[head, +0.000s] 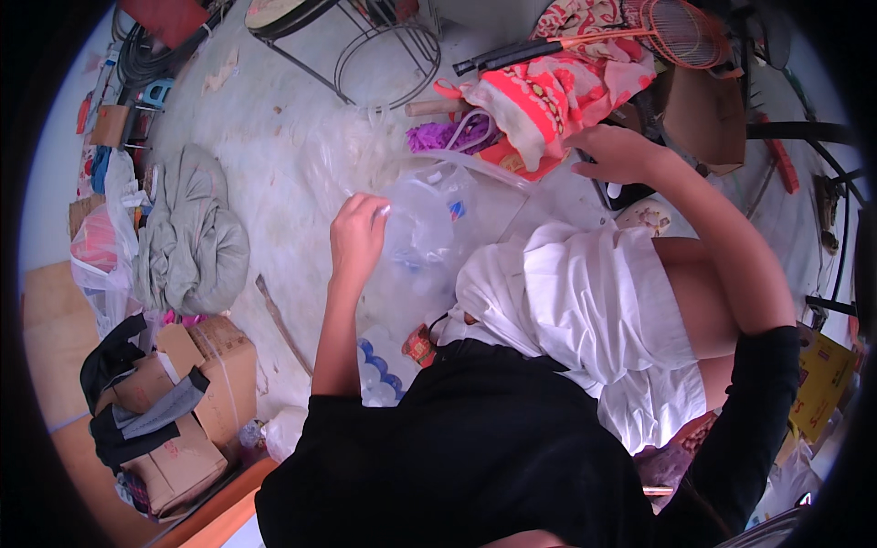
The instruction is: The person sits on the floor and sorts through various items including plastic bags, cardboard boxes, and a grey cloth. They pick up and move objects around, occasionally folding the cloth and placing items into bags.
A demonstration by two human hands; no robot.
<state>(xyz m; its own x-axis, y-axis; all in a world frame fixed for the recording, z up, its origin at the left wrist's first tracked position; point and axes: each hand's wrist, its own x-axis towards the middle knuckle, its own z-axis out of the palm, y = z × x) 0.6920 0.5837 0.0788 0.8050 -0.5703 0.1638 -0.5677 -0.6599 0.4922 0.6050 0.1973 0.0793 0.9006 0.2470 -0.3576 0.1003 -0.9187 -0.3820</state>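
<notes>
My left hand (357,229) is closed, with crumpled clear plastic (329,161) gathered at its fingertips. Just beside it, a translucent plastic bag (428,216) with a small blue-and-red mark spreads over the floor towards my lap. My right hand (613,154) reaches out to the edge of a red-and-white patterned cloth (548,103). Its thumb and fingers are apart, and whether the fingertips touch the cloth is hard to tell. Below the cloth lie a purple shaggy item (452,137) and a red packet (521,161).
Badminton rackets (678,34) rest on the cloth, near an open cardboard box (706,116). A metal-framed stool (342,89) stands ahead. To the left are a grey-green fabric bundle (192,233), cardboard boxes (223,363) with dark clothing on them, and a thin stick (282,322).
</notes>
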